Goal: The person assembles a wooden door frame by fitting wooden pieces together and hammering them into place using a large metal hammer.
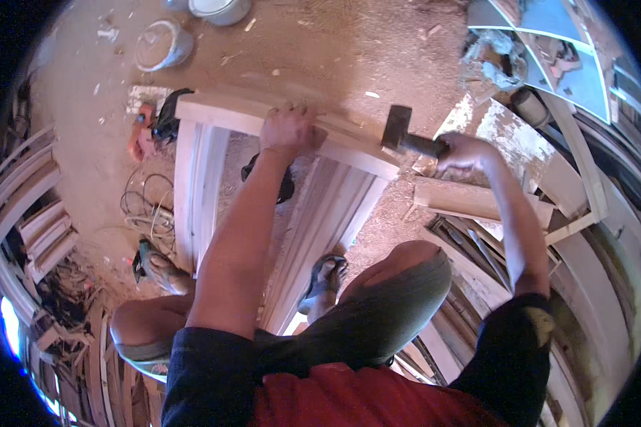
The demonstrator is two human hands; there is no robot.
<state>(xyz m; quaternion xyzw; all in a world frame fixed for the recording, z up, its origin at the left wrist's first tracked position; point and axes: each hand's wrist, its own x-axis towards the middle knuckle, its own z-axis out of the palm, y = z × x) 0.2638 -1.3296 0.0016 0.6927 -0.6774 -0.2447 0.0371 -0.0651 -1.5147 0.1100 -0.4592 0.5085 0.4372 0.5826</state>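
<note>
A pale wooden frame [214, 108] lies between my legs, its crosspiece at the far end and long grooved side pieces running back toward me. My left hand [290, 130] grips the crosspiece near its middle, fingers over the far edge. Out to the right, my right hand [466, 153] is closed round the handle of a hammer [399, 127]. The hammer's dark, blocky head is just beyond the right end of the crosspiece; whether it touches the wood I cannot tell.
An orange power tool [142, 134] and a looped cable [149, 206] lie left of the frame. Buckets [162, 46] stand at the far left. Right of the frame are a wooden block [456, 199], a worn white-painted board [516, 132] and stacked planks. Shavings litter the floor.
</note>
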